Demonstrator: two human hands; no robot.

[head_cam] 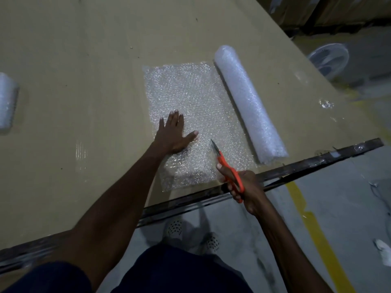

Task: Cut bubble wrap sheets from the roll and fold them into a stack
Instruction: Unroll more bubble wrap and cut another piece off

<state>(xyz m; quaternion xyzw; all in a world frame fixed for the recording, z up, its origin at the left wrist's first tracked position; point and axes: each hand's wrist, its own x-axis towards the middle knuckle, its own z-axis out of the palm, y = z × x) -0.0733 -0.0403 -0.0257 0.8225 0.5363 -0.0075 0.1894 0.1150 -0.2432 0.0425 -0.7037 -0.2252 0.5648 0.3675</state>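
A clear bubble wrap sheet (190, 102) lies unrolled flat on the brown table, still joined to the white bubble wrap roll (247, 100) lying along its right side. My left hand (173, 134) presses flat on the sheet's near-left part, fingers spread. My right hand (239, 182) grips orange-handled scissors (227, 166) at the sheet's near edge. The blades point up across the sheet, just left of the roll.
The table (84, 81) has a dark metal front edge (296, 168). A second pale roll or stack (7, 100) sits at the far left. A round fan-like object (329, 58) stands beyond the right edge. Grey floor with yellow tape (317, 240) lies below right.
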